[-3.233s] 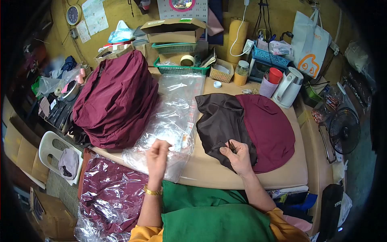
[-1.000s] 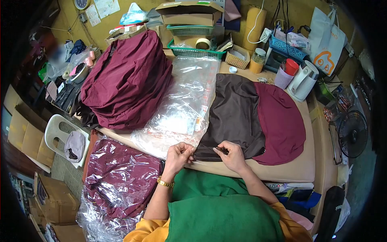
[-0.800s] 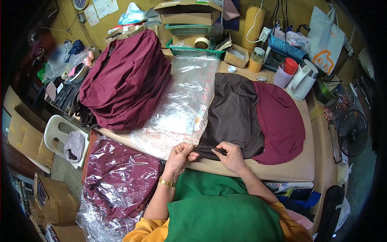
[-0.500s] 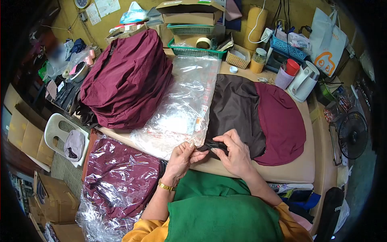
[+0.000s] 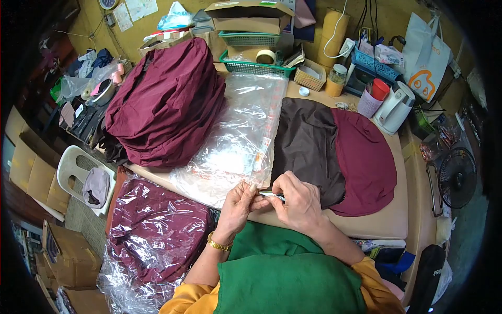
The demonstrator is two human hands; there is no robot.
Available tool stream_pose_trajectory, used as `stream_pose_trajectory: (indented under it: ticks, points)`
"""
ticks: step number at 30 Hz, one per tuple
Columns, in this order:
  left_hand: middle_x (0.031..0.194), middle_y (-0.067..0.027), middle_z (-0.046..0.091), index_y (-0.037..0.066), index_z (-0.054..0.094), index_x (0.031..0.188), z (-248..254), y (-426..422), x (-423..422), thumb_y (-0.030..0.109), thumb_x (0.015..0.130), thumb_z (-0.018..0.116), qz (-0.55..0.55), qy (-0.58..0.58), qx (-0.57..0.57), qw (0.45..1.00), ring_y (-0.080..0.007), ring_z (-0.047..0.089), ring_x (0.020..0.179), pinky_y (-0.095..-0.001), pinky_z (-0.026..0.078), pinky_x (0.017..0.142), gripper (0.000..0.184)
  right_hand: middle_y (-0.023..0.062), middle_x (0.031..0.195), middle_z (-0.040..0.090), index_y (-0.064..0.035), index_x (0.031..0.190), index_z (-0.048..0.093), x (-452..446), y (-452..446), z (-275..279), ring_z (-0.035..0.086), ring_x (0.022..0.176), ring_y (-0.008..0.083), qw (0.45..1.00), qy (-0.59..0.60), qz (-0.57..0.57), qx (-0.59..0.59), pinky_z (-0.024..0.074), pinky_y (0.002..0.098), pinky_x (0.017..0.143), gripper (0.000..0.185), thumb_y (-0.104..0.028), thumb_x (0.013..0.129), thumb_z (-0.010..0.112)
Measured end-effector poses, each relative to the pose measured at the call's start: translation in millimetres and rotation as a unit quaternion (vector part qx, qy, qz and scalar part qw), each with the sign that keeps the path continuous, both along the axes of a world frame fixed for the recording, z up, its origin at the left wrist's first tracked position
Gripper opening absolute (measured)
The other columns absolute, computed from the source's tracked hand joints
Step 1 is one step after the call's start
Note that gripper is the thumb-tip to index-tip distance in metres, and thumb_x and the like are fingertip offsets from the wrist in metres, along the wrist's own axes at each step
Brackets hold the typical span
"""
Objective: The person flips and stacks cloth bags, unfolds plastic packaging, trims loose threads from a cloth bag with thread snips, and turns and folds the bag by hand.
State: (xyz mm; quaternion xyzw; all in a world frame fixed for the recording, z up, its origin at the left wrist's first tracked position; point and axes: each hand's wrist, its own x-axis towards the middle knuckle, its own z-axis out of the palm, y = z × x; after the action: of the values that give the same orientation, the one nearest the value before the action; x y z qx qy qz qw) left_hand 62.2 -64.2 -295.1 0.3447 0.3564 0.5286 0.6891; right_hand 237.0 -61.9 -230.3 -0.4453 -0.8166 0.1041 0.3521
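Observation:
Dark brown cloth (image 5: pixel 306 152) joined to a maroon part (image 5: pixel 364 159) lies flat on the padded table. At its lower left corner, my left hand (image 5: pixel 238 205) pinches the cloth's edge between thumb and fingers. Close beside it, my right hand (image 5: pixel 298 201) is closed on a small tool with a light metal blade (image 5: pixel 272 194), whose tip points at the left fingertips. The rest of the tool is hidden in the palm. Clear plastic bags (image 5: pixel 235 131) lie just left of the cloth.
A big maroon cloth pile (image 5: pixel 167 107) stands at the left of the table (image 5: pixel 366 225). Plastic-wrapped maroon cloth (image 5: pixel 157 225) is at the lower left. Along the back are a green basket (image 5: pixel 256 68), a jar (image 5: pixel 335 81) and a kettle (image 5: pixel 396 110). A fan (image 5: pixel 457 178) stands at right.
My right hand has come left from the brown cloth to my left hand, and the light blade now shows. My left hand has moved in to the cloth's corner. The view has shifted.

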Motion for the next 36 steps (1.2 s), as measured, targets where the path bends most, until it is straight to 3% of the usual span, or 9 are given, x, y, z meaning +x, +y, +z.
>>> stream_pose_trajectory:
  ticks: [9,14,16,20,24,27,30,32,36]
  points:
    - [0.066,-0.0029,0.060,0.005,0.057,0.080,-17,-14,-46,0.031,0.101,0.055,-0.053,0.252,-0.005,0.966,-0.0086,0.053,0.058,-0.0241,0.042,0.052,0.034,0.0136,0.088,0.068,-0.0067,0.099,0.063,65,21,-1,0.067,0.082,0.0328,0.979,-0.005,-0.077,-0.188,0.0519,0.0424,0.071,0.030,-0.023,0.079,0.078]
    - [0.058,-0.0007,0.048,0.000,0.064,0.078,-5,-14,-48,0.026,0.090,0.071,-0.170,0.492,0.070,0.851,-0.0080,0.040,0.057,-0.0286,0.036,0.051,0.029,0.0146,0.080,0.067,-0.0009,0.092,0.064,96,110,14,0.067,0.078,0.0222,0.983,0.059,-0.063,-0.161,0.0488,0.0335,0.070,0.016,-0.015,0.095,0.057]
    - [0.058,-0.0014,0.048,0.000,0.063,0.073,-16,-13,-57,0.025,0.091,0.069,-0.116,0.488,0.055,0.863,-0.0086,0.041,0.057,-0.0292,0.037,0.052,0.031,0.0186,0.089,0.068,-0.0012,0.095,0.065,106,155,-1,0.067,0.088,0.0323,0.981,0.093,-0.092,-0.143,0.0493,0.0417,0.075,0.022,-0.022,0.095,0.056]
    - [0.062,0.0030,0.054,-0.002,0.061,0.075,-22,-14,-65,0.024,0.091,0.071,-0.027,0.427,0.050,0.903,-0.0064,0.045,0.060,-0.0261,0.040,0.055,0.033,0.0164,0.100,0.072,-0.0030,0.106,0.068,111,234,-41,0.068,0.097,0.0286,0.981,0.031,-0.131,-0.137,0.0501,0.0391,0.086,0.031,-0.028,0.087,0.067]
    - [0.068,0.0017,0.061,-0.006,0.065,0.082,-8,-21,-69,0.024,0.088,0.076,-0.113,0.409,-0.032,0.905,-0.0055,0.050,0.065,-0.0246,0.044,0.059,0.032,0.0179,0.116,0.067,-0.0033,0.116,0.064,121,299,-70,0.064,0.109,0.0309,0.960,0.016,-0.194,-0.200,0.0482,0.0386,0.094,0.055,-0.039,0.077,0.077]
    - [0.076,-0.0012,0.068,-0.008,0.069,0.094,-8,-25,-74,0.025,0.084,0.079,-0.185,0.433,-0.042,0.881,-0.0049,0.054,0.071,-0.0242,0.047,0.065,0.036,0.0229,0.132,0.056,-0.0035,0.130,0.054,97,286,-67,0.054,0.122,0.0365,0.960,0.002,-0.276,-0.055,0.0426,0.0424,0.102,0.074,-0.046,0.074,0.078]
    - [0.084,-0.0034,0.070,-0.009,0.067,0.106,-5,-24,-73,0.020,0.083,0.079,-0.250,0.455,-0.034,0.854,-0.0058,0.056,0.077,-0.0255,0.049,0.070,0.039,0.0243,0.131,0.055,-0.0059,0.137,0.047,72,241,-39,0.049,0.126,0.0396,0.994,0.019,-0.037,-0.103,0.0346,0.0508,0.108,0.086,-0.056,0.074,0.076]
    - [0.087,-0.0040,0.070,-0.009,0.066,0.107,5,-24,-68,0.018,0.085,0.078,-0.242,0.431,-0.031,0.869,-0.0060,0.056,0.078,-0.0255,0.049,0.072,0.037,0.0215,0.133,0.054,-0.0104,0.144,0.036,62,223,-51,0.049,0.127,0.0366,0.981,-0.149,-0.022,-0.127,0.0291,0.0520,0.110,0.087,-0.054,0.079,0.073]
    - [0.096,-0.0049,0.070,-0.008,0.064,0.111,-1,-20,-78,0.010,0.087,0.073,-0.215,0.401,-0.024,0.890,-0.0070,0.057,0.083,-0.0251,0.049,0.077,0.031,0.0177,0.108,0.067,-0.0078,0.116,0.062,74,222,-66,0.061,0.107,0.0342,0.983,-0.133,-0.042,-0.116,0.0419,0.0463,0.097,0.048,-0.041,0.083,0.072]
